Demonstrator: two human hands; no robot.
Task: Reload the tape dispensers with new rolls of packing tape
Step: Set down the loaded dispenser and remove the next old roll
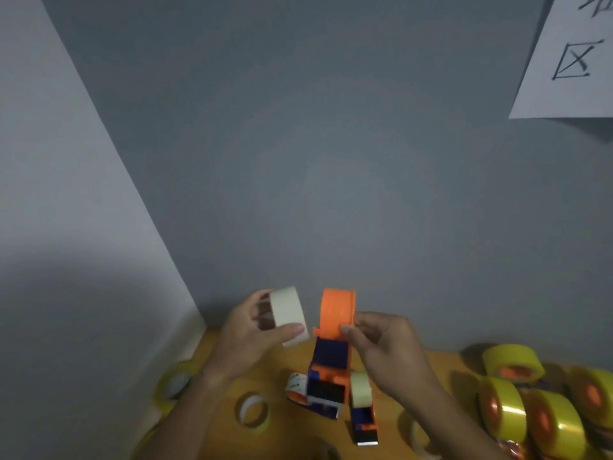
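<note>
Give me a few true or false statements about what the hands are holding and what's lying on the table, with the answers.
1. The left hand holds a pale roll of tape. True.
2. The right hand holds a pair of scissors. False: its grip is on the orange and blue tape dispenser.
3. The pale roll is already mounted on the dispenser that is held up. False: it is held apart, to the left of the dispenser's orange wheel.
4. Several yellow rolls with orange cores lie at the right of the wooden table. True.
5. A sheet of paper hangs on the wall at upper right. True.
</note>
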